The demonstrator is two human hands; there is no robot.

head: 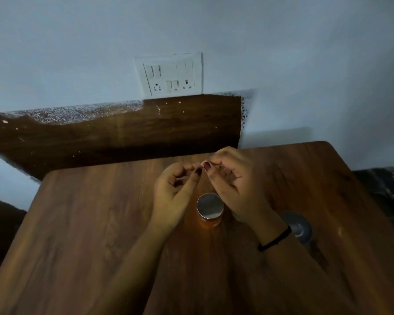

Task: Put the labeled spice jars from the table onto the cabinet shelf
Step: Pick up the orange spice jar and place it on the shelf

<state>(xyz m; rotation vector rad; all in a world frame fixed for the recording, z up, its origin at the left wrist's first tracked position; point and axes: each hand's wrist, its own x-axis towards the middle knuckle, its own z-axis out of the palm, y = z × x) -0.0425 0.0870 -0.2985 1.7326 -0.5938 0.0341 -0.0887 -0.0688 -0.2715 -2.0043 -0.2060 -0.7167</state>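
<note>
Left hand [175, 189] and right hand [230, 178] are both raised just above the counter [89, 223], fingers curled, thumb tips almost touching. I cannot tell if something tiny is pinched between them; it is too small and dim to make out. Neither hand is on a jar.

Task things as I see them:
- Orange jar [210, 206] with a shiny metal lid, upright on the counter, directly below and between the two hands, not touched.
- Second jar [298, 226], grey lid, near the right edge, partly hidden behind the right wrist with its black wristband [275, 239]. Contents not visible.
- No label readable on either from this top-down angle.
- Cabinet shelf: not in view. Only a pale wall with a switch panel [172, 75] above a dark wood board.

My read on progress: nothing from this view counts as placed. Two jars sit on the counter, so at least two carries remain. Whether others are already shelved, I cannot say. The orange jar is the closer pick.
</note>
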